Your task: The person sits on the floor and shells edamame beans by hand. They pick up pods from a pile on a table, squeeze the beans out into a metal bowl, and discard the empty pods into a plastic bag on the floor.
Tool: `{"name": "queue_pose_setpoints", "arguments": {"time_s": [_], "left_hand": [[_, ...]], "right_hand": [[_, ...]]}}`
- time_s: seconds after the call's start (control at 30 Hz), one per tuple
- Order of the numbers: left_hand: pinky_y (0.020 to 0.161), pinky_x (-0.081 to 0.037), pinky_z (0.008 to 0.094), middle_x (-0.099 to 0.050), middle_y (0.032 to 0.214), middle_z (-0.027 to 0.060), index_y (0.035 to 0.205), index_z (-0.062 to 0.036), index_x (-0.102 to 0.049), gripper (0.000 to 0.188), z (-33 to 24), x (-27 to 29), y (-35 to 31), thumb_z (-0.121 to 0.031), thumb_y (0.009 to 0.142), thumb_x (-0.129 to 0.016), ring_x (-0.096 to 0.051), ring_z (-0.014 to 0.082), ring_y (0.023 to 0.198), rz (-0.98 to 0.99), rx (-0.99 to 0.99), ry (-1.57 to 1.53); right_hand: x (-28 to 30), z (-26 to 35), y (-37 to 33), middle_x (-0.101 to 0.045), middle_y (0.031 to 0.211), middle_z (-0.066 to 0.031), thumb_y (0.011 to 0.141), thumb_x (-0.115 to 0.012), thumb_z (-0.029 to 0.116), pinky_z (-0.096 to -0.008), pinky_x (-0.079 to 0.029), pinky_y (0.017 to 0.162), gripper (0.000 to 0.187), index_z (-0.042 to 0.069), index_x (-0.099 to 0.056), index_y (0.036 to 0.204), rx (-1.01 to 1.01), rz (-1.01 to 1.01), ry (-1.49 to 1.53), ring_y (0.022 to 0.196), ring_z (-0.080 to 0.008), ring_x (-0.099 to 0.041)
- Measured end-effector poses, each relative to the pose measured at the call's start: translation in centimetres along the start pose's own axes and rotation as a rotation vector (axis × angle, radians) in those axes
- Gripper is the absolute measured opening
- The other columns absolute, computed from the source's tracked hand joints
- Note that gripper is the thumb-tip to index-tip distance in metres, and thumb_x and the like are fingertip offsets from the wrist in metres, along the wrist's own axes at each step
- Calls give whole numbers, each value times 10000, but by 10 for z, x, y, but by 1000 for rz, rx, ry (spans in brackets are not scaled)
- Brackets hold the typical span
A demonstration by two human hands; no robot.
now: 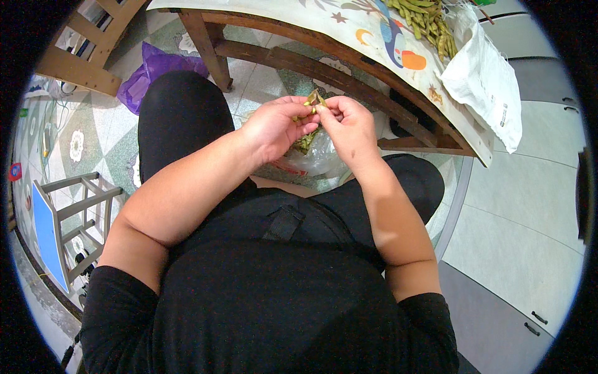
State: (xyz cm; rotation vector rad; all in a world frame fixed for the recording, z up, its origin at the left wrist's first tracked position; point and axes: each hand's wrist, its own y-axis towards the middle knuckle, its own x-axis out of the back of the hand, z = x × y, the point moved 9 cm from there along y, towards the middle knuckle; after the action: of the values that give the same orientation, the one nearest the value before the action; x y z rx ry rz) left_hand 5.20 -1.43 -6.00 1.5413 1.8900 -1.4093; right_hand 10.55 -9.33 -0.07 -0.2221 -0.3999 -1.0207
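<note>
Between my two hands, above my lap, a split bean pod [316, 98] stands with its opened halves pointing up. My left hand [271, 129] is closed, its thumb and fingertips pinching the pod's left side, where small pale green beans show. From the right, my right hand [352, 128] grips the other side between thumb and bent fingers. Below them lies a clear plastic bag [325, 156] with green pods or shells in it, partly hidden by my hands. A heap of bean pods [430, 23] rests on the table at the upper right.
The table [286, 14] with a printed cover curves across the top. A white sack [483, 84] hangs over its right edge. On the floor are a purple bag [152, 78] and, at left, a stool with a blue seat [48, 230]. Pale cabinets [504, 218] stand at right.
</note>
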Motion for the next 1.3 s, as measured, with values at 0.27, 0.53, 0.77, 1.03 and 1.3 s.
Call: {"name": "queue_pose_setpoints", "arguments": {"time_s": [0.27, 0.53, 0.77, 1.03, 1.3], "left_hand": [[697, -447, 261, -534, 863, 75, 944, -3, -474, 162, -3, -5, 2, -52, 793, -441, -534, 157, 771, 39, 36, -105], [593, -411, 210, -551, 802, 27, 893, -32, -519, 138, -4, -5, 3, -135, 802, -530, -498, 98, 669, 101, -12, 29], [541, -392, 187, -552, 757, 16, 853, -36, -534, 109, 2, -7, 0, -133, 803, -534, -483, 73, 621, 87, 31, 68], [571, -408, 186, -554, 791, 16, 953, -9, -532, 185, 5, -6, 2, -138, 825, -497, -485, 68, 638, 120, 39, -60], [629, -426, 192, -543, 845, 26, 1076, 11, -476, 276, 0, -13, 3, -118, 833, -463, -498, 79, 713, 185, -10, 5]], "right_hand": [[1, 3, -2, -594, 714, -43, 770, -565, 66, -201, -440, 563, 80, -11, -561, 791, -173, 22, 232, 622, -74, -546], [2, 5, -1, -541, 691, 2, 772, -577, 114, -165, -382, 516, 125, 8, -551, 833, -140, -5, 375, 582, -41, -475], [1, -12, -1, -542, 710, 6, 779, -566, 119, -152, -361, 498, 118, 26, -555, 852, -265, 115, 473, 582, -30, -454], [-4, -4, -2, -566, 733, -4, 781, -564, 119, -165, -377, 533, 119, 25, -563, 855, -194, 160, 468, 620, -35, -472], [-6, -16, -4, -556, 725, -4, 778, -575, 147, -170, -384, 525, 157, 23, -556, 871, -317, 156, 544, 613, -48, -483]]}}
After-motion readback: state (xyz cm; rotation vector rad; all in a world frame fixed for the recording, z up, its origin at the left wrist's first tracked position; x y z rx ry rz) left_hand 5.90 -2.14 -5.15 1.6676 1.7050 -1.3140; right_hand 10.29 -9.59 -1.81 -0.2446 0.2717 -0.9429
